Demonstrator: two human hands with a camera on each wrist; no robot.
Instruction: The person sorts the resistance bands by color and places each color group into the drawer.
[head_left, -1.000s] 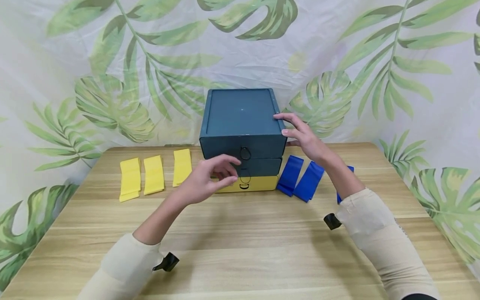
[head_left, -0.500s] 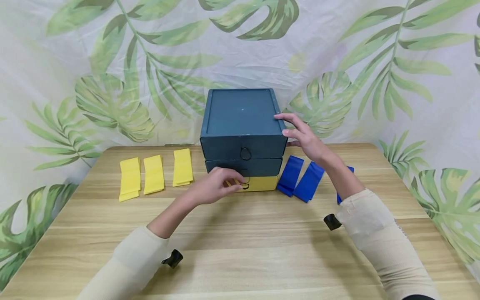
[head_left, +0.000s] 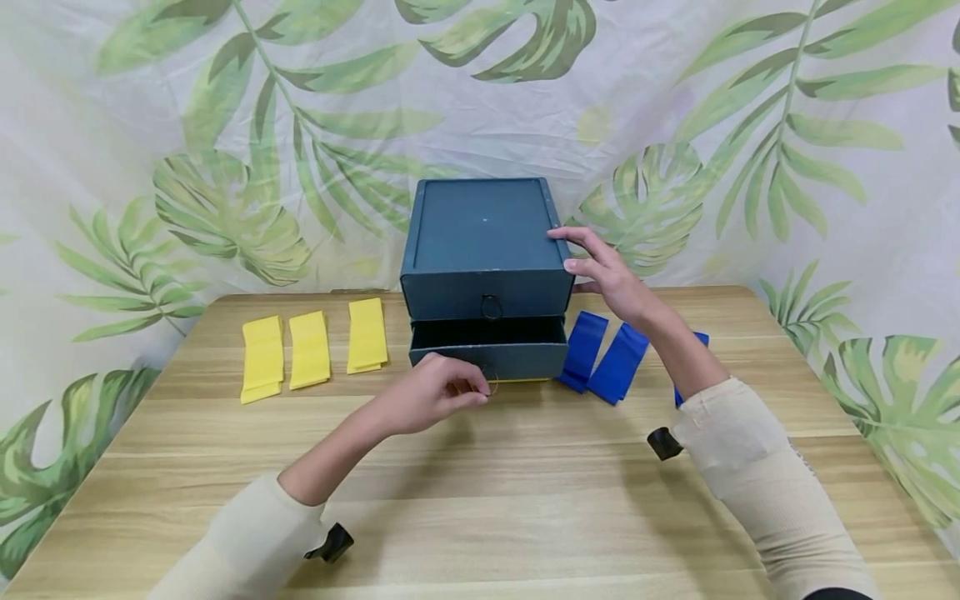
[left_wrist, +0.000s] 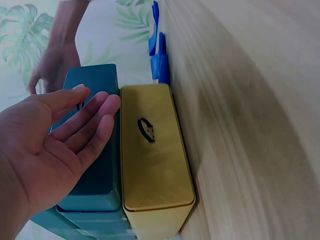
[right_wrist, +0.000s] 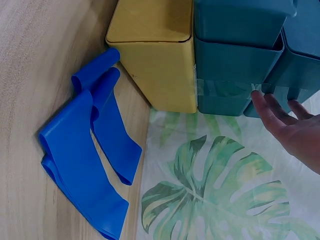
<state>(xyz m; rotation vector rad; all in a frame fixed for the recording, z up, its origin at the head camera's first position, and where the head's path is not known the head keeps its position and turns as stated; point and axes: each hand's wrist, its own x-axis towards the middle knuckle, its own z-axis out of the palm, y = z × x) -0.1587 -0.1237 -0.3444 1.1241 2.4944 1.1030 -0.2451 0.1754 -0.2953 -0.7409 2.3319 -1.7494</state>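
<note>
A stack of drawers point(head_left: 483, 225) stands at the back middle of the table, dark teal above and yellow at the bottom. Its middle drawer point(head_left: 517, 361) is pulled partway out and shows a dark inside. My left hand point(head_left: 427, 392) pinches the thin ring pull point(head_left: 492, 382) on that drawer's front; in the left wrist view the fingers hide most of the ring. My right hand point(head_left: 611, 279) rests on the stack's right top edge, fingers fairly straight against its side. The yellow bottom drawer point(left_wrist: 155, 165) is closed, with a dark handle point(left_wrist: 146, 130).
Folded yellow strips point(head_left: 309, 350) lie left of the stack. Folded blue strips point(head_left: 618, 362) lie to its right, one partly behind my right forearm. A leaf-patterned cloth point(head_left: 300, 125) hangs behind the wooden table point(head_left: 525, 500).
My left hand has moved in to the middle drawer's ring and then toward me, drawing that drawer out. The right hand stays on the stack.
</note>
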